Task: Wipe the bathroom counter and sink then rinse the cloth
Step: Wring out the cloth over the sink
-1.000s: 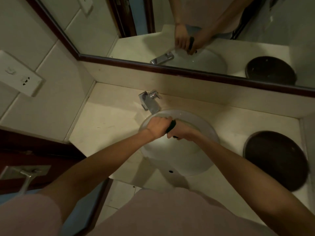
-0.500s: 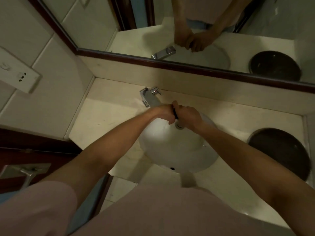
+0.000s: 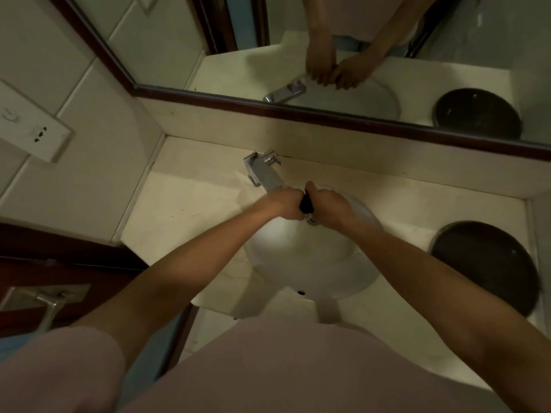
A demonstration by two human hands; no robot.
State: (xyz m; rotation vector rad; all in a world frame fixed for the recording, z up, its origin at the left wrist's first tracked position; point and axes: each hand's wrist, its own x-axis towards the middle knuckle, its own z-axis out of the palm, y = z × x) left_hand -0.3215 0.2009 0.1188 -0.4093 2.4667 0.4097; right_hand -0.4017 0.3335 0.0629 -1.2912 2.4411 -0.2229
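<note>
Gripping the dark cloth (image 3: pixel 306 203) between them, left hand (image 3: pixel 284 203) and right hand (image 3: pixel 329 206) hold it crosswise.

Dim, yellowish light, soft overall blur, wide-angle bending at edges, faint sheen in the sink (image 3: pixel 310 263).

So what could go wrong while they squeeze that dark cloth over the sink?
1. Both hands, left hand and right hand, grip the cloth right beside the tap; a knuckle might knock it.
2. The cloth is held near the back rim of the sink, so wrung water could drip onto the counter that is meant to be wiped.
3. The dark round tray sits close to the right arm; an elbow might nudge it.
</note>
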